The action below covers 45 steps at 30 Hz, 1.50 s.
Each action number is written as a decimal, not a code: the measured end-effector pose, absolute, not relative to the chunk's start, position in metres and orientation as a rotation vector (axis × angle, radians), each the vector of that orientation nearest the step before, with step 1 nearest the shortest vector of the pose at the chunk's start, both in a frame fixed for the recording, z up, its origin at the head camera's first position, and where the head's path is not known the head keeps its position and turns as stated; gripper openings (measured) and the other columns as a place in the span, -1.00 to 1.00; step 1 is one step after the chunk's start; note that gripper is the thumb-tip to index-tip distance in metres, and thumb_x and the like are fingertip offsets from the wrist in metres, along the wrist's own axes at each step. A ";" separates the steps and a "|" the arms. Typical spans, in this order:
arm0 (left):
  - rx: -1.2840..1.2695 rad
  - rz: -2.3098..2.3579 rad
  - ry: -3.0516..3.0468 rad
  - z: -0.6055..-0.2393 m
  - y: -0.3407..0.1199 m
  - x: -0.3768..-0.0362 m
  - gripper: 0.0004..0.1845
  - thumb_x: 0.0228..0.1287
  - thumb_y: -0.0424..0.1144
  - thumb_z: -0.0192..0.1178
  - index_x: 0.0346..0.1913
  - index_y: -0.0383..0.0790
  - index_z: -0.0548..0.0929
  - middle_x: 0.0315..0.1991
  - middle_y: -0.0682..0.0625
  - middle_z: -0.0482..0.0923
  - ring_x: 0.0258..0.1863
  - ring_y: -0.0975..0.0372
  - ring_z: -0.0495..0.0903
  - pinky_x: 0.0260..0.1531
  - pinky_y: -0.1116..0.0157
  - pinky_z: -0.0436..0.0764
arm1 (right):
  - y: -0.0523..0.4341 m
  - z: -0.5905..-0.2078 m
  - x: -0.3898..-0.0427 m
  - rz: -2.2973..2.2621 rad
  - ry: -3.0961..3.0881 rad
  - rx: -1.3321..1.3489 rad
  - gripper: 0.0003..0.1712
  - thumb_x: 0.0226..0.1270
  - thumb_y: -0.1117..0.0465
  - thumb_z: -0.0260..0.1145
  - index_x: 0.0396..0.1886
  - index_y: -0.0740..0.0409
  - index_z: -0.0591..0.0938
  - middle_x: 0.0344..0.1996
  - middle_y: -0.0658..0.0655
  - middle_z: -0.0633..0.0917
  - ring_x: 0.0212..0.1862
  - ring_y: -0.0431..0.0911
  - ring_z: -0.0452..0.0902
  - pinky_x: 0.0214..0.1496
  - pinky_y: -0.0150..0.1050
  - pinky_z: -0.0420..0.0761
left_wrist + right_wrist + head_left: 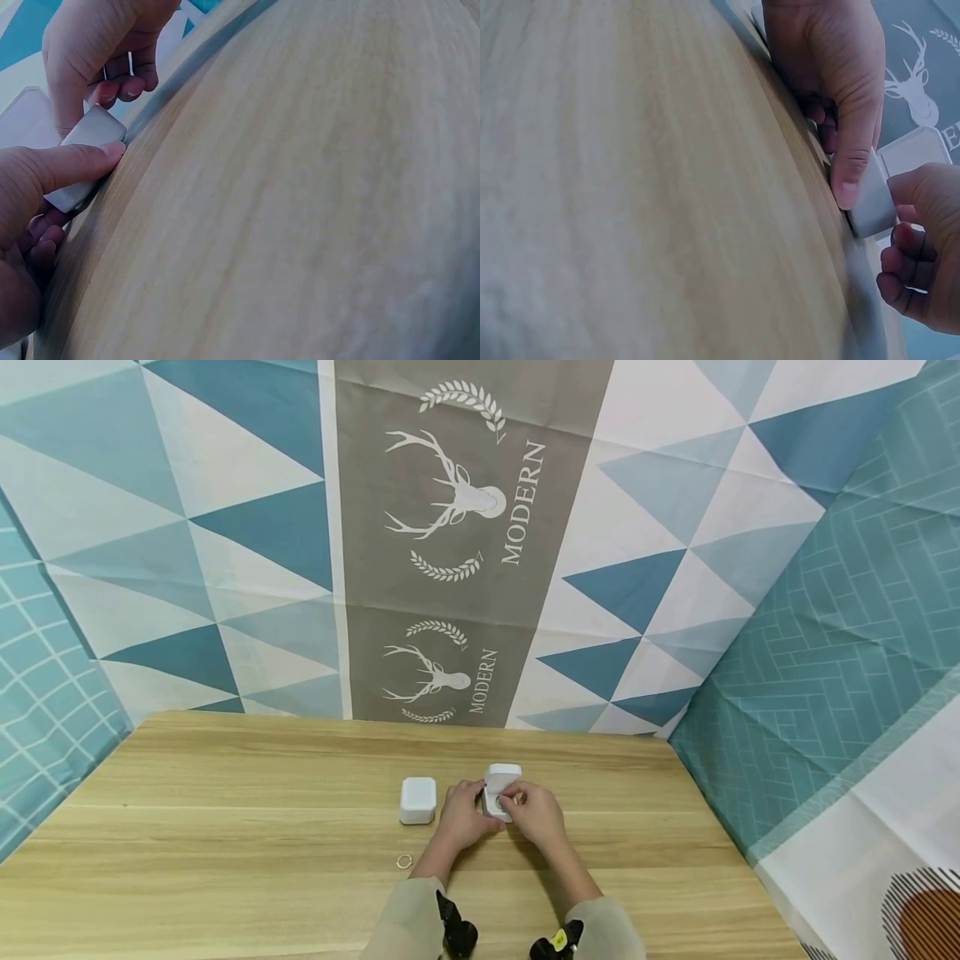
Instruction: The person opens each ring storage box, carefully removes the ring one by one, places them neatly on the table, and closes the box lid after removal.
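Observation:
A small white ring box (502, 773) stands on the table with its lid raised. My left hand (459, 817) grips it from the left, and in the left wrist view the thumb presses along the front wall of the box (96, 129). Over the box's open base, my right hand (538, 814) has thumb and forefinger brought together at a small ring (498, 801). That ring is mostly hidden by the fingertips. In the right wrist view the other fingers of the right hand (930, 251) curl loosely beside the box.
A second white box (417, 800), lid down, stands just left of my left hand. Nearer to me lies a loose ring (405, 862) on the wooden table (225, 827). Patterned cloth (435, 527) hangs behind the table's far edge.

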State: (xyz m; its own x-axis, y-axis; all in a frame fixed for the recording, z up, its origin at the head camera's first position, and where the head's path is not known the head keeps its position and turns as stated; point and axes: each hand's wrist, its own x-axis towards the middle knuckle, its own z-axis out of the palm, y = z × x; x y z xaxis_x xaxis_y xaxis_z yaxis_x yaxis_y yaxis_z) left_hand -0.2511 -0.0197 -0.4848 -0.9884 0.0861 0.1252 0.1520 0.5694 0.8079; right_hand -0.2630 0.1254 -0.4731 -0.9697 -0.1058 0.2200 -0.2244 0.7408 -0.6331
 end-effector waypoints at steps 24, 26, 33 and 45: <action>-0.190 -1.478 -2.715 -0.486 -0.018 -0.250 -0.17 -0.24 -0.20 0.52 0.20 -0.38 0.46 0.04 -0.17 0.49 0.05 0.03 0.35 0.12 0.01 0.41 | 0.126 -0.467 -0.261 1.010 -2.829 0.279 -0.85 0.19 0.14 0.32 -0.41 0.13 0.67 -0.70 -0.04 0.49 -0.65 -0.24 0.27 -0.65 -0.39 0.27; -0.191 -1.480 -2.713 -0.487 -0.018 -0.250 -0.17 -0.24 -0.20 0.52 0.20 -0.38 0.45 0.04 -0.18 0.49 0.05 0.03 0.35 0.12 0.01 0.41 | 0.126 -0.465 -0.262 1.017 -2.828 0.274 -0.84 0.19 0.13 0.32 -0.41 0.14 0.67 -0.70 -0.04 0.50 -0.65 -0.24 0.28 -0.64 -0.39 0.27; -0.187 -1.468 -2.712 -0.487 -0.018 -0.251 -0.17 -0.25 -0.20 0.52 0.20 -0.36 0.47 0.03 -0.17 0.50 0.04 0.04 0.35 0.12 0.02 0.41 | 0.127 -0.462 -0.263 0.997 -2.824 0.274 -0.84 0.18 0.12 0.33 -0.42 0.12 0.68 -0.71 -0.05 0.51 -0.66 -0.25 0.29 -0.65 -0.38 0.29; -0.191 -1.452 -2.703 -0.487 -0.019 -0.251 -0.16 -0.27 -0.19 0.54 0.19 -0.39 0.46 0.02 -0.19 0.50 0.03 0.02 0.36 0.10 0.01 0.41 | 0.129 -0.457 -0.263 0.994 -2.823 0.257 -0.83 0.19 0.13 0.33 -0.39 0.16 0.70 -0.75 -0.05 0.45 -0.69 -0.24 0.24 -0.68 -0.37 0.24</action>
State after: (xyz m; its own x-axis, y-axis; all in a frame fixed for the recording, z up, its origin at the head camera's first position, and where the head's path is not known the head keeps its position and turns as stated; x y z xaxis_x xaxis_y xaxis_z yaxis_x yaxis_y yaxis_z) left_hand -0.2515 -0.0194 -0.4866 -0.9900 0.0772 0.1180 0.1410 0.5467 0.8253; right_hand -0.2629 0.1291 -0.4570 -0.9760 -0.1147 0.1852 -0.2054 0.7675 -0.6073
